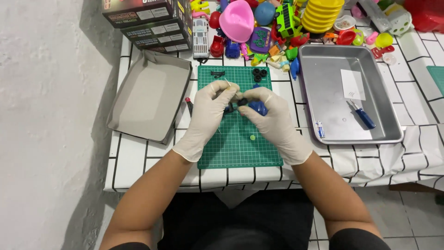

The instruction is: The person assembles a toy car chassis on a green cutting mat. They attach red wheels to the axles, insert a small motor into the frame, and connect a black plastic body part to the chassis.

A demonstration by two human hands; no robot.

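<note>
The person sits at a tiled-pattern table (138, 162), both gloved hands meeting over the middle of a green cutting mat (233, 148). The left hand (209, 115) pinches something thin, perhaps a small tool or pin, its fingertips pressed toward the right hand (273, 121), which is curled around a small blue toy part (259, 108) with a black wheel (242, 102) at its near end; exactly how the thin piece meets the part is hidden by the fingers. At twelve o'clock on the mat lie three loose black wheels (259, 74) and a small black bracket (217, 73), and at six o'clock from the hands sits a tiny yellow-green bead (252, 137). A grey empty tray (150, 95) rests at nine o'clock, a metal tray (323, 92) with a blue-handled screwdriver (363, 115) at three o'clock, and a heap of bright plastic toys (277, 23) beyond. To my eye, this fiddly work goes best kept low over the mat, so anything that slips lands on it, with the right hand steadying the part while the left works gently.
</note>
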